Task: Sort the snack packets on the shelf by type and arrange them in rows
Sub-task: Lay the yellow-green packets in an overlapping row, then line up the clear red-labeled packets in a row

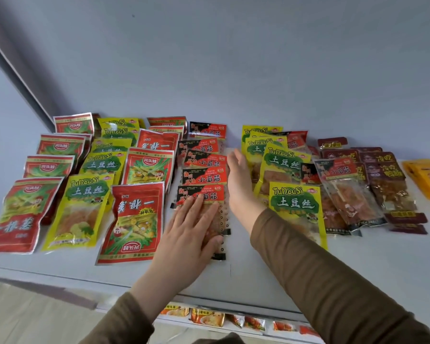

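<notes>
Snack packets lie on a white shelf (pixel 253 276). At the left run rows of red packets (pixel 23 217), yellow TuDouSi packets (pixel 81 209) and more red packets (pixel 134 219). In the middle is an overlapping row of black-and-red packets (pixel 205 175). My left hand (pixel 191 234) lies flat, fingers straight, on the nearest packet of that row. My right hand (pixel 238 180) stands on edge, fingers straight, against the row's right side. Right of it lie mixed yellow packets (pixel 293 202), clear black-and-red ones (pixel 345 192) and dark maroon ones (pixel 387 184).
Orange-yellow packets (pixel 427 177) lie at the far right end. A lower shelf (pixel 233 321) holds several small orange sachets. A grey wall (pixel 209 70) stands behind the shelf. A bare strip of shelf runs along the front edge.
</notes>
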